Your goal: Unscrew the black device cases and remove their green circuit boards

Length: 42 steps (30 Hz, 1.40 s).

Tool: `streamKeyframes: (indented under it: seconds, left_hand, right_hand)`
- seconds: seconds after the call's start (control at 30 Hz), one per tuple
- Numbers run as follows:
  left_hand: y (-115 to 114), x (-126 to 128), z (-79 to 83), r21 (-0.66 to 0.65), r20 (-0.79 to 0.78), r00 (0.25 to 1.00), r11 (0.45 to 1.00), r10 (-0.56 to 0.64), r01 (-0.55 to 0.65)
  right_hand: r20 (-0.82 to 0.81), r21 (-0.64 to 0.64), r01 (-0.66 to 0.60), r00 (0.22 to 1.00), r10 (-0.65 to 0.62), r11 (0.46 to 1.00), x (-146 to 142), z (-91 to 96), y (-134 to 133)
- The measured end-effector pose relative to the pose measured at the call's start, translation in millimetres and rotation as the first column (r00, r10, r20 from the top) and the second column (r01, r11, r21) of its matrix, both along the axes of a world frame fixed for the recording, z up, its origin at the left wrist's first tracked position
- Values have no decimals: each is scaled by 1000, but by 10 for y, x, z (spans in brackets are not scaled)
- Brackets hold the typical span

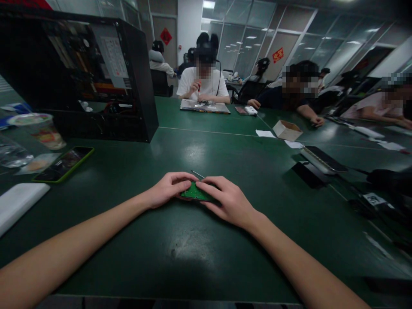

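Note:
A small green circuit board (195, 192) lies on the dark green table (180, 244) in front of me. My left hand (169, 189) grips its left edge with curled fingers. My right hand (225, 201) covers its right side, fingers closed over it. A thin metal rod (197, 174), perhaps a screwdriver tip, sticks out just behind the board between my hands.
An open black computer case (80, 73) stands at the back left. A phone in a green case (64, 164), plastic cups and a white slab (17, 204) lie at the left. Black devices (317, 165) and a cardboard box (287, 130) sit at the right. Several people work across the table.

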<state>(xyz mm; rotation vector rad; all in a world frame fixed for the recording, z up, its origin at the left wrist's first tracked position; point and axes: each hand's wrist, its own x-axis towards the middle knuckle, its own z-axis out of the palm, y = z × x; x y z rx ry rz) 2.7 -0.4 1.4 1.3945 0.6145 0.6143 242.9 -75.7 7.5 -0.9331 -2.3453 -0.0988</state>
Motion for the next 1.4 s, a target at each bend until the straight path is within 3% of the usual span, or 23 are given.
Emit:
streamKeyframes:
  seconds: [0.17, 0.33, 0.53, 0.57, 0.63, 0.7, 0.77, 0.83, 0.97, 1.23, 1.4]
  left_hand:
    - [-37, 17, 39, 288, -72, 997, 957, 37, -14]
    - [-99, 33, 31, 389, -218, 976, 919, 17, 71]
    - [-72, -16, 36, 503, -187, 982, 861, 24, 75]
    - [-36, -43, 42, 553, -210, 975, 831, 70, 60]
    - [59, -109, 52, 714, -278, 937, 698, 213, 53]
    - [166, -174, 53, 834, -373, 879, 522, 297, 177]
    - [260, -220, 42, 847, -466, 815, 439, 344, 299]
    - [322, -239, 25, 831, -508, 786, 439, 352, 341]
    - [352, -227, -1, 792, -554, 759, 498, 341, 354]
    - [359, -243, -38, 794, -536, 787, 498, 306, 347]
    - [325, -228, -74, 781, -514, 810, 545, 282, 306]
  right_hand:
    - [82, 32, 33, 996, -35, 999, -30, 33, -25]
    - [104, 46, 11, 994, -15, 999, -104, 12, -50]
    - [-45, 80, -32, 998, 36, 996, -173, 29, -118]
    - [-67, 100, -33, 997, 40, 994, -162, 38, -118]
    - [-100, 130, -8, 995, 21, 992, -117, 60, -101]
    - [-121, 126, 51, 992, -35, 991, -45, 81, -63]
    - [-133, 104, 129, 984, -115, 986, 45, 95, -11]
    - [-131, 85, 204, 973, -192, 975, 137, 99, 45]
    - [-96, 64, 317, 946, -310, 946, 276, 80, 138]
    - [-25, 63, 425, 905, -424, 903, 443, 147, 149]
    - [-111, 34, 585, 808, -579, 810, 802, 165, -12]
